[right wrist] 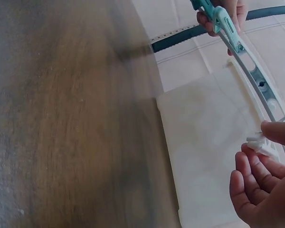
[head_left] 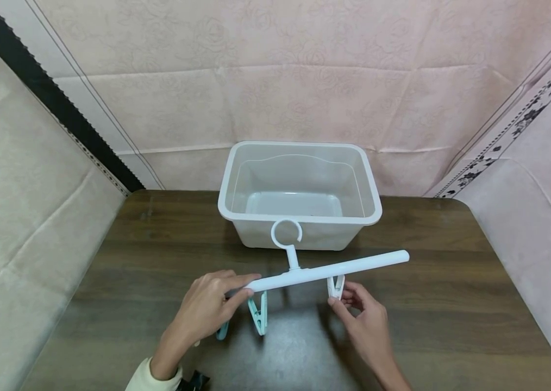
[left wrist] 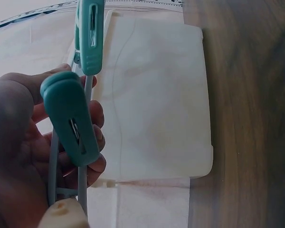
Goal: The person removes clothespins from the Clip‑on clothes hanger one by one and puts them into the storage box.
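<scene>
A white hanger with a round hook is held off the table, its right end tilted up. My left hand grips it near the left end. Below the bar hang a light teal clip and a darker teal clip, the darker one partly hidden by the left hand in the head view. Closest to the left wrist camera is the tip of a beige piece. My right hand pinches a white clip between thumb and fingers, right against the bar's underside.
Behind the hanger, a light grey plastic bin stands on the brown wooden table, open side up, by the back edge. Pale patterned cloth hangs behind and at both sides.
</scene>
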Action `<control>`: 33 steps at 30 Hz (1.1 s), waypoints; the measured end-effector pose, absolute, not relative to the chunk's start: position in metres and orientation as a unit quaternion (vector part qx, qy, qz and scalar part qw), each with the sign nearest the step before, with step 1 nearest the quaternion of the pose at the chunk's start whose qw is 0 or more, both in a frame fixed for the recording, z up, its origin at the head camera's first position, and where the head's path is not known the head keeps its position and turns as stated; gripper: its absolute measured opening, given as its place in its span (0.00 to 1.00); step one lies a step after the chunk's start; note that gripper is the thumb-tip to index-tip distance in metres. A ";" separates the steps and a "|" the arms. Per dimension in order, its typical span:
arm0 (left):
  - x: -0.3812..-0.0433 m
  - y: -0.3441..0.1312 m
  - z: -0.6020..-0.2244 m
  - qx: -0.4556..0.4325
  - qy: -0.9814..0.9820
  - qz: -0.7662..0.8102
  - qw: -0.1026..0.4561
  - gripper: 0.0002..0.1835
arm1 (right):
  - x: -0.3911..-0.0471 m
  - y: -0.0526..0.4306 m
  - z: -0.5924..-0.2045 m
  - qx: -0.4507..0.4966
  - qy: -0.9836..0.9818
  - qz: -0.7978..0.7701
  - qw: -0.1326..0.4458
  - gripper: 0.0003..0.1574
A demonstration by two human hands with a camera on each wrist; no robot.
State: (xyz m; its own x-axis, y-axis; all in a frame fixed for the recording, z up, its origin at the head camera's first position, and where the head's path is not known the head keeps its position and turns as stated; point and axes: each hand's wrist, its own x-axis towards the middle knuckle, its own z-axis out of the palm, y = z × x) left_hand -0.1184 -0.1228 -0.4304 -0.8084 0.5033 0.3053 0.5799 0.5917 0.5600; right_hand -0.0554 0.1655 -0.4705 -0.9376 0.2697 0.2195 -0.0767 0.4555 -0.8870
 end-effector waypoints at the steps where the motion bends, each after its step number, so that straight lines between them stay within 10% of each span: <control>1: -0.118 -0.123 -0.430 -0.304 -0.890 -0.335 0.057 0.17 | -0.055 0.167 -0.470 -0.060 -0.835 0.521 0.164 0.17; 33: -0.120 -0.119 -0.432 -0.312 -0.889 -0.330 0.051 0.17 | -0.057 0.178 -0.455 -0.041 -0.854 0.505 0.115 0.05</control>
State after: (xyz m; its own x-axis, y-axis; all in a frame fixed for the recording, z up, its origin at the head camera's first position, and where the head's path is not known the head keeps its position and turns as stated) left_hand -0.1205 -0.1191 -0.4319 -0.7995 0.5219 0.2973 0.5895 0.5868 0.5551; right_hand -0.0574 0.1781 -0.4555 -0.9702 0.1862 0.1550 -0.0462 0.4858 -0.8729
